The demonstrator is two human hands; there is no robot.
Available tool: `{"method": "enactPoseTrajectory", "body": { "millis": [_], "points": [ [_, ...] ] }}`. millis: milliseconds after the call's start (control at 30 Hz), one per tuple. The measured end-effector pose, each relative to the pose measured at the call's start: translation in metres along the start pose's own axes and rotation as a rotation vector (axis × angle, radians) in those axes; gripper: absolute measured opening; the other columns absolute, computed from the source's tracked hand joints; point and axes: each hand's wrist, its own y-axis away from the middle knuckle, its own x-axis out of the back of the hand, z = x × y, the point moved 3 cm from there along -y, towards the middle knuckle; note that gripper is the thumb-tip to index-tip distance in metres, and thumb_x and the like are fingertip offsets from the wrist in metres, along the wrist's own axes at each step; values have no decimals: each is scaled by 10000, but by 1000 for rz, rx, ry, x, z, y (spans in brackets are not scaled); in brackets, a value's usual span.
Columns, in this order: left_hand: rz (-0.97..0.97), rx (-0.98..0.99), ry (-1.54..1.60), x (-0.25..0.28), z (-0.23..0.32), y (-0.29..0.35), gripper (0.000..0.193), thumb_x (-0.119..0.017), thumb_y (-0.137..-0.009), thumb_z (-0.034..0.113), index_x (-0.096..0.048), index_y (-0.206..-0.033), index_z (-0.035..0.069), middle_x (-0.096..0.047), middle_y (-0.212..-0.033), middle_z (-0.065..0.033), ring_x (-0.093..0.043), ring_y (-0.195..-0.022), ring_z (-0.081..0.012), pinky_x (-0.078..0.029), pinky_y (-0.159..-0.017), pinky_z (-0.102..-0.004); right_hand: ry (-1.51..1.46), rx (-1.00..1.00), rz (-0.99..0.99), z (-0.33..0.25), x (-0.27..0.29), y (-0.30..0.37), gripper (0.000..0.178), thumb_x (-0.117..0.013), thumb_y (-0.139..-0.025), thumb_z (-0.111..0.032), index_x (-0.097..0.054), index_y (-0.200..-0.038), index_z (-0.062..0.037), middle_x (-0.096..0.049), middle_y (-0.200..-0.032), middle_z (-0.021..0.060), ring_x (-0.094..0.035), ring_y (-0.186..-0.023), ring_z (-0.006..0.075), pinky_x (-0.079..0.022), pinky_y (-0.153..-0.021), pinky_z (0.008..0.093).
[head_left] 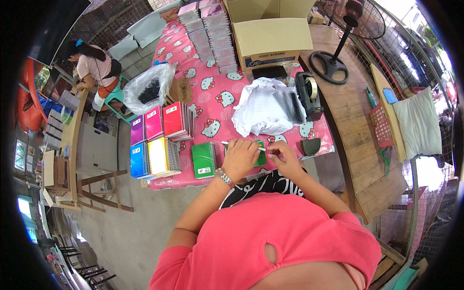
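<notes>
- Pinching a slim white-and-purple item (264, 150), the right hand's (287, 161) grip is narrow; the left's (242, 155) is hidden.
- Beneath the hands on the pink-covered worktop (213, 112), a small green-covered notebook (260, 159) looks light, stiff-covered, perhaps slippery; its edges seem best to hold.
- Left palm faces down; right forearm angles inward.

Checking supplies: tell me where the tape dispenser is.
In the head view, the tape dispenser sits by the right edge of the pink table, right of the black coils.
</notes>
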Motion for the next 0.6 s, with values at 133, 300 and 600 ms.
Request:
{"method": "enactPoseTrajectory", "body": {
  "millis": [133,300,600],
  "points": [
    [42,-4,8,-2,6,0,200,-649,-845,192,-597,-1010,92,-607,-958,-83,-575,-956,-268,-396,-897,-428,266,125,-132,-17,11,-8,310,-619,-903,-45,-594,-1212,-53,-605,-957,122,-611,-853,291,-491,-778,359],
    [54,-56,4,-9,17,0,256,-652,-834,174,-591,-1071,99,-615,-1011,-70,-580,-1002,-248,-393,-934,-426,371,146,-81,-44,16,-6,311,-581,-947,-129,-574,-1246,-45,-608,-973,151,-619,-868,344,-498,-791,402],
    [45,-90,33,-6,15,-1,251,-638,-857,187,-580,-1079,83,-618,-989,-78,-586,-979,-249,-403,-938,-409,286,-33,-156,-43,17,-5,394,-589,-944,-165,-518,-1318,-64,-640,-1096,198,-647,-914,315,-509,-783,413]
  ]
}}
